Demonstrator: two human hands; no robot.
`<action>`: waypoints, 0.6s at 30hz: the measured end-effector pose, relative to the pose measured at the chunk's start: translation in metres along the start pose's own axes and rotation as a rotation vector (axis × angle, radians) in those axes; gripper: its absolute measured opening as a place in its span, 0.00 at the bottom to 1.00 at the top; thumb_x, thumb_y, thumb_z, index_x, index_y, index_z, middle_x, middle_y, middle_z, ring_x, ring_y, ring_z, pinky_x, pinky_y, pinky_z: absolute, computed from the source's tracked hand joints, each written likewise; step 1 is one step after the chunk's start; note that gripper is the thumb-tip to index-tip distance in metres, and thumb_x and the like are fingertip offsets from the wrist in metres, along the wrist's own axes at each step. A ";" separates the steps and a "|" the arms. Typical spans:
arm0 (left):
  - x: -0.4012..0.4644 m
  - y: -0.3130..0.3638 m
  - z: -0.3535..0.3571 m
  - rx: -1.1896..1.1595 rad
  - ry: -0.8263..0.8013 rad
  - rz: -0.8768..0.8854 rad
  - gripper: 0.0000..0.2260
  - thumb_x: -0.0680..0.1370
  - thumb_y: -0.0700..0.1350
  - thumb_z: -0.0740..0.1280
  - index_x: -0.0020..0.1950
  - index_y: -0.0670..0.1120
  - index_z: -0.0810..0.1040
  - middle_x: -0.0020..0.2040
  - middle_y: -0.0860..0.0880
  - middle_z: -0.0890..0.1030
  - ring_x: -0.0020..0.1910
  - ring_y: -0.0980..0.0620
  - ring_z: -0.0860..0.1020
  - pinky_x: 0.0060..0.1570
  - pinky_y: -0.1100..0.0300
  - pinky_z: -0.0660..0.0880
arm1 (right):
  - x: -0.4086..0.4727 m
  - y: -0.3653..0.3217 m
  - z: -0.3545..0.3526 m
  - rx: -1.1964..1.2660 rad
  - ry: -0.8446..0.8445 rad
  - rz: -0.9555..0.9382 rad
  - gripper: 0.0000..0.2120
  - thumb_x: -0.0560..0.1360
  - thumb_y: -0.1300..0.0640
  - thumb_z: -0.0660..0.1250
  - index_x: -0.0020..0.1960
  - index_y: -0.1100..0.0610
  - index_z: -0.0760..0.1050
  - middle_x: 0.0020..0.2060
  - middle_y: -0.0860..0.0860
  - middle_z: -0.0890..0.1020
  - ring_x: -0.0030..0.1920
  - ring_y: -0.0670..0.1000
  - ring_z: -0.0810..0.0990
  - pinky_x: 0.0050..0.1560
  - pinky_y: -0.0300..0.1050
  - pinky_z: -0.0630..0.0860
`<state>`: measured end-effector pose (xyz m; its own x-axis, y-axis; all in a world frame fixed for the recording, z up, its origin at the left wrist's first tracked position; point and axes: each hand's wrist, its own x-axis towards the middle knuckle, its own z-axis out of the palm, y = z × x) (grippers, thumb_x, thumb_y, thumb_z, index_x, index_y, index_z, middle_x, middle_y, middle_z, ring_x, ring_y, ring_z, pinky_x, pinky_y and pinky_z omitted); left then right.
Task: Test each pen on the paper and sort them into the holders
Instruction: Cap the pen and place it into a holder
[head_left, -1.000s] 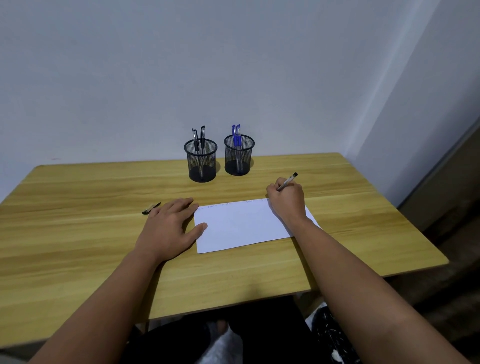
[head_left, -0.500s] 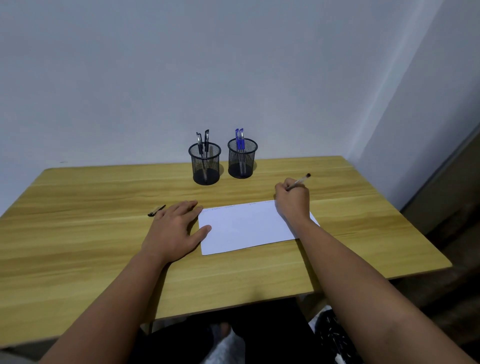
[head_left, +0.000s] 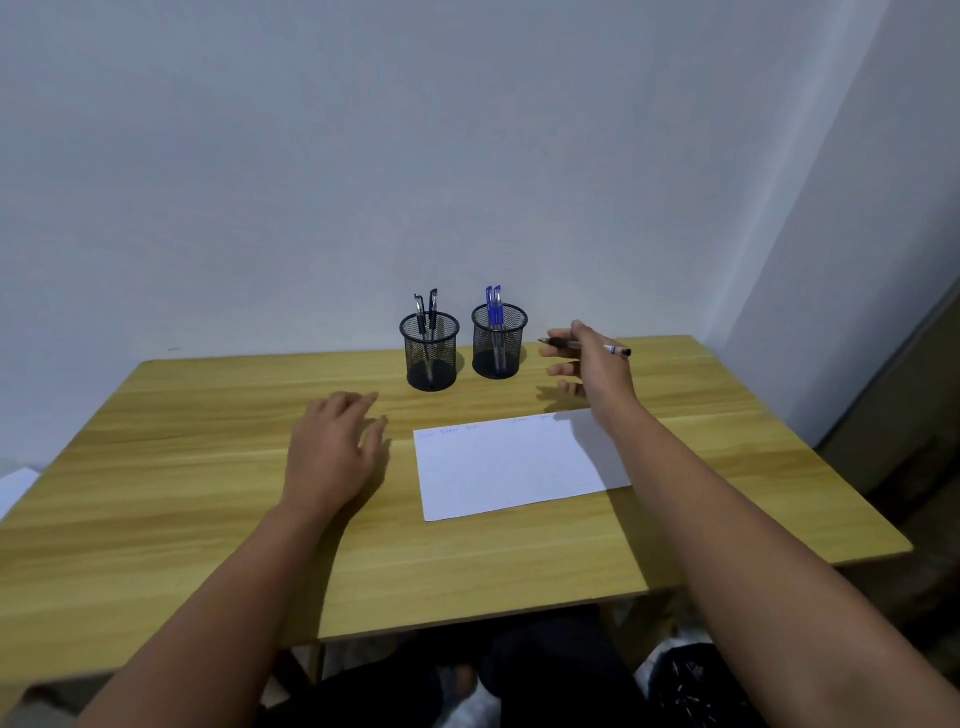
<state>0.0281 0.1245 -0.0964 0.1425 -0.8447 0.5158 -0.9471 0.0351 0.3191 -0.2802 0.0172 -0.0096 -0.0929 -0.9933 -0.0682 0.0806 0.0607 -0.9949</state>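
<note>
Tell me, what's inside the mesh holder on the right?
The right mesh holder has two blue-capped pens standing in it, tops poking above the rim. Through the mesh their barrels show faintly; the dark bottom hides anything smaller lying there.

Two holders stand side by side at the back of the bench (head_left: 182, 499), near the wall (head_left: 311, 156): the left holder (head_left: 430, 358) with two pens (head_left: 427, 312) upright in it, the right holder (head_left: 499, 343) with two more (head_left: 493, 307). The paper (head_left: 514, 467) lies in front of them. The left hand (head_left: 332, 452) rests left of the paper. The right hand (head_left: 592, 366) hangs above the bench, right of the holders, with a pen (head_left: 613, 350) lying level in its grip.
</note>
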 end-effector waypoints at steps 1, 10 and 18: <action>0.003 -0.007 -0.005 0.059 -0.027 -0.074 0.20 0.78 0.53 0.64 0.67 0.47 0.80 0.60 0.44 0.80 0.58 0.39 0.75 0.53 0.45 0.75 | -0.004 0.002 0.004 0.005 -0.022 -0.009 0.10 0.85 0.52 0.65 0.53 0.56 0.83 0.40 0.53 0.87 0.29 0.48 0.79 0.28 0.37 0.73; -0.002 -0.027 -0.019 0.148 -0.231 -0.253 0.10 0.80 0.53 0.67 0.56 0.55 0.85 0.55 0.51 0.79 0.58 0.46 0.75 0.48 0.50 0.75 | -0.040 0.032 0.034 -0.143 -0.294 -0.024 0.09 0.83 0.52 0.71 0.55 0.57 0.86 0.46 0.52 0.91 0.34 0.45 0.81 0.34 0.39 0.77; 0.003 -0.004 -0.025 -0.357 -0.245 -0.219 0.02 0.78 0.47 0.72 0.49 0.54 0.83 0.44 0.58 0.84 0.45 0.57 0.81 0.46 0.56 0.78 | -0.052 0.050 0.050 -0.335 -0.427 -0.134 0.06 0.75 0.60 0.81 0.51 0.59 0.89 0.42 0.52 0.90 0.31 0.41 0.81 0.33 0.35 0.75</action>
<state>0.0398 0.1349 -0.0764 0.2147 -0.9522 0.2172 -0.7387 -0.0128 0.6739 -0.2220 0.0674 -0.0519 0.3354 -0.9417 0.0275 -0.2307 -0.1104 -0.9667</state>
